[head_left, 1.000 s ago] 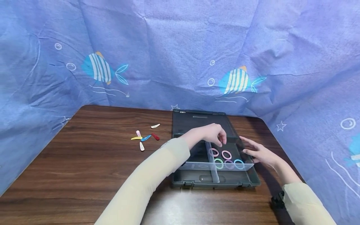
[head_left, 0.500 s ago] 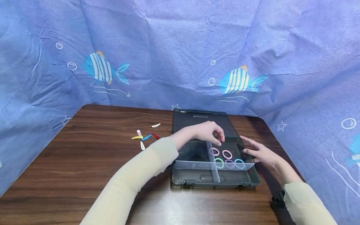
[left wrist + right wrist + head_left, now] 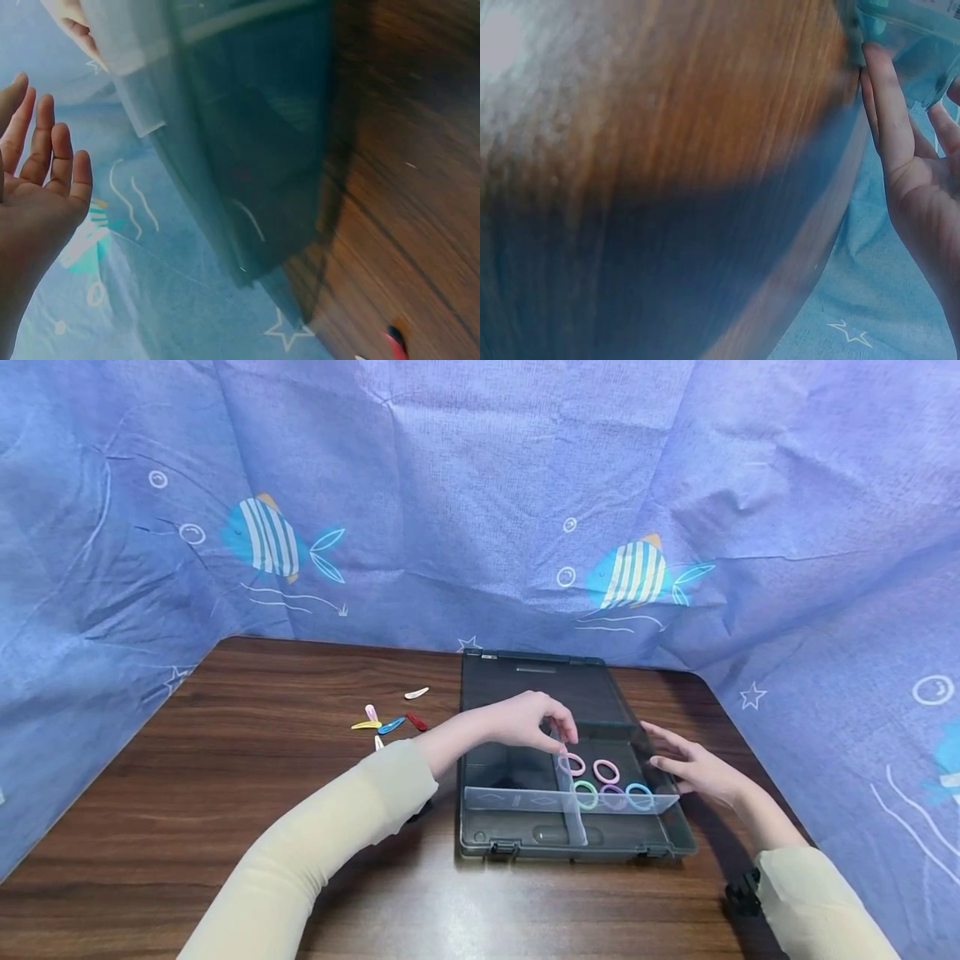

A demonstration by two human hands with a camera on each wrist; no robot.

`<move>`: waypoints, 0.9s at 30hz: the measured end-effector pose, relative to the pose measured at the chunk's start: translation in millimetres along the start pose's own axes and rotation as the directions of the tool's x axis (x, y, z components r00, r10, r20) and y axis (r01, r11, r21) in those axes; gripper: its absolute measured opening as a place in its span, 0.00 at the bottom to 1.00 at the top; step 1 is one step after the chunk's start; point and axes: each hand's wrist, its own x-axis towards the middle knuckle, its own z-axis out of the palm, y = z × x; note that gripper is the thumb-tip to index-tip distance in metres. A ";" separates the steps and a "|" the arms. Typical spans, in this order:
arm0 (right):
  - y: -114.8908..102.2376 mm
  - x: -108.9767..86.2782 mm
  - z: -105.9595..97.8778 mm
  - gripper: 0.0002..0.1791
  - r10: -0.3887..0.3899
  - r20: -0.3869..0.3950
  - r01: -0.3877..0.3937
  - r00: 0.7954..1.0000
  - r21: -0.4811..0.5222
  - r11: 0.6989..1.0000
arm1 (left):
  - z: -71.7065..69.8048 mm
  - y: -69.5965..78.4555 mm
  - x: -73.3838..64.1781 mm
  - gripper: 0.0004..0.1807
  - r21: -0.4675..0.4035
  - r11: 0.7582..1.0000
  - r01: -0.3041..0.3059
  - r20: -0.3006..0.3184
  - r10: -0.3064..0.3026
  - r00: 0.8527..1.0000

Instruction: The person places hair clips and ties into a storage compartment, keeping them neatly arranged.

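Observation:
My left hand hovers over the middle of a dark translucent organizer box, above its lengthwise divider. Nothing shows between its loosely bent fingers; the left wrist view shows the fingers spread and relaxed. Several hair ties lie in the box's right back compartment: pink, another pink, green, purple and blue. At the box's right wall rests my right hand, its fingers fairly straight against the side.
Left of the box, several snap hair clips lie on the wooden table: yellow, blue, red, pink and white. Behind the box's opened lid hangs a blue fish-print cloth.
My left hand has drawn back leftward from above the right compartment toward the divider. The right hand stays at the box's side, and the hair ties lie as before.

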 end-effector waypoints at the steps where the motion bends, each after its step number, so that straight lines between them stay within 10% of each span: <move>1: 0.0 0.0 -0.1 0.37 -0.001 0.001 0.001 1.000 -0.004 1.000 | 0.2 -1.5 -2.8 0.09 0.004 1.000 -0.002 -0.009 0.002 1.000; 18: 2.1 2.4 0.0 0.35 -0.004 -0.034 0.003 0.999 -0.043 0.999 | -8.0 -19.0 -66.8 0.10 -0.003 0.998 0.061 -0.137 -0.060 0.989; 27: -6.5 7.5 1.9 0.34 -0.064 -0.093 0.051 0.994 -0.142 0.989 | -22.0 -25.9 -109.7 0.09 -0.012 0.994 0.105 -0.265 -0.105 0.959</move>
